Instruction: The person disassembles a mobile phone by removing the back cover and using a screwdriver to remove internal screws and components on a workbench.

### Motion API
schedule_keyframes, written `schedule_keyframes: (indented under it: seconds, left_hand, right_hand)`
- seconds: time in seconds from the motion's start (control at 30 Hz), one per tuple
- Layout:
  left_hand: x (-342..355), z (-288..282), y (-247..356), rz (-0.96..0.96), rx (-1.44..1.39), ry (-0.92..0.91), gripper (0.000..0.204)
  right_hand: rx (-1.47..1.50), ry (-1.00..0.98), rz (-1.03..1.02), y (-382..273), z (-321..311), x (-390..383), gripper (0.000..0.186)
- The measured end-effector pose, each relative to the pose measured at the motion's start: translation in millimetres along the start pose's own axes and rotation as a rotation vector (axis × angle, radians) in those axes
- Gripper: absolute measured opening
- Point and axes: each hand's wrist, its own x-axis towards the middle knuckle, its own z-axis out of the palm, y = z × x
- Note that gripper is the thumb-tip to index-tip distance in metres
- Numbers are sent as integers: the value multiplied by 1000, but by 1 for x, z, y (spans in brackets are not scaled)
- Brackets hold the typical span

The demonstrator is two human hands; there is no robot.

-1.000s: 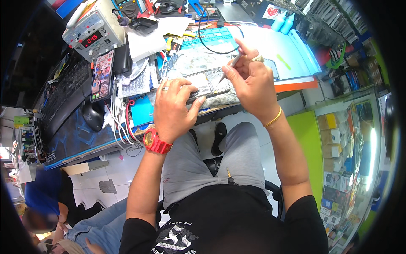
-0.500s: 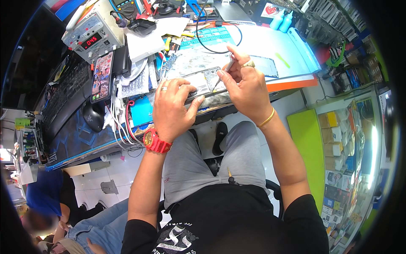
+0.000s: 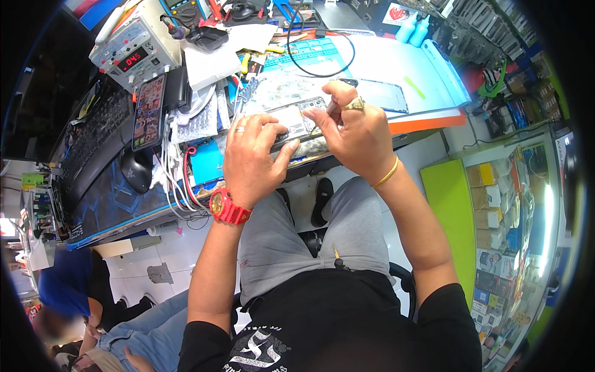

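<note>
An opened smartphone (image 3: 289, 119) lies at the bench's near edge, its pale battery and inner parts bare. My left hand (image 3: 253, 152) grips its left end, fingers over the far side and thumb along the near edge. Over the phone's right end hovers my right hand (image 3: 361, 137), closed, with the thumb tip by the camera area. A thin metal pointed tool (image 3: 332, 108) is tucked in its curled fingers, mostly hidden by them; whether it is tweezers I cannot tell. Just beyond that hand lies a detached phone panel (image 3: 385, 96).
Left of my hands are a lit phone (image 3: 149, 113), a power supply (image 3: 137, 46), a mouse (image 3: 136, 169) and several cables. A black cable loop (image 3: 320, 75) and blue tool mat (image 3: 304, 53) lie beyond. Blue bottles (image 3: 413, 31) stand far right. People sit at lower left.
The tool's tip has swung away from the phone and the tool is now tucked into my right hand. That hand's thumb has moved left over the phone. My left hand stays put.
</note>
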Motion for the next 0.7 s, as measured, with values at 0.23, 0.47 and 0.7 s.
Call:
schedule_keyframes:
  seconds: [0.23,0.47,0.7]
  left_hand:
    - [0,-2,0,-21,-16,-10,27]
    - [-2,0,-1,-22,-15,-10,27]
    - [-3,-1,-2,-24,-14,-9,28]
  right_hand:
    - [146,-182,165,-3,-15,15,38]
    - [101,-118,146,-1,-10,11,45]
    - [126,-127,135,-1,-8,10,50]
